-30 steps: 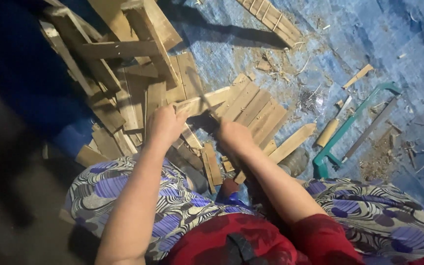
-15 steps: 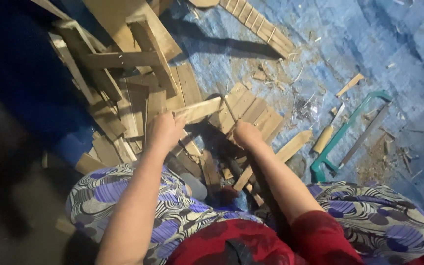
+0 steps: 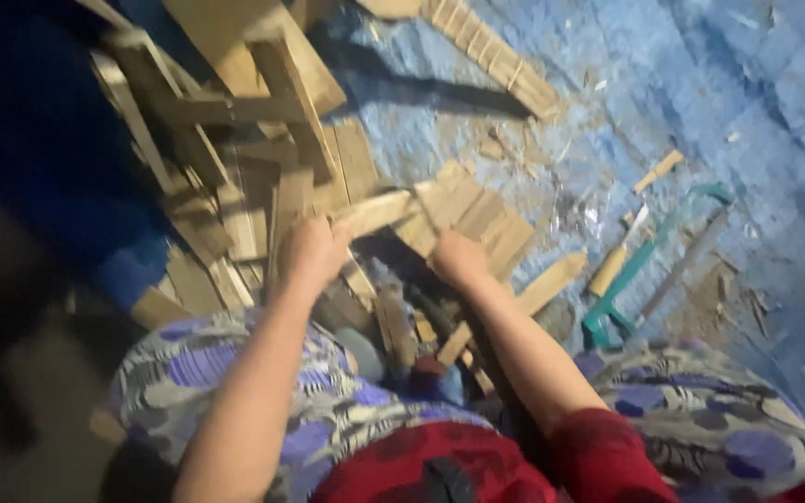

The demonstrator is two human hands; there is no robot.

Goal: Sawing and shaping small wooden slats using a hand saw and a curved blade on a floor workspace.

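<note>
While the view is blurred, a flat wooden slat point(image 3: 379, 212) is seen held at its near end by the left hand point(image 3: 309, 251); the fingers are curled closed around it. The slat is tilted slightly upward to the right, its far end lying over a fan of short planks point(image 3: 477, 219). The right hand point(image 3: 457, 256) is placed just right of the slat, on the near edge of the same planks; whether its fingers are closed on a piece or only resting cannot be told, since they are hidden under the knuckles. Both hands are just in front of the slat's near side, with forearms reaching from a red sleeve point(image 3: 598, 452).

Left of the slat and beyond it, a heap of longer boards point(image 3: 235, 112) is stacked crosswise. Right of the slat, well apart, a green-framed saw point(image 3: 654, 256) is laid on the blue tarpaulin point(image 3: 701, 84), with a wooden-handled tool point(image 3: 612, 265) just beside it. A slatted strip point(image 3: 491, 56) is lying beyond the slat, far off. Patterned purple cloth point(image 3: 719, 438) is seen over the knees, nearest the camera. Wood chips are scattered around the saw.
</note>
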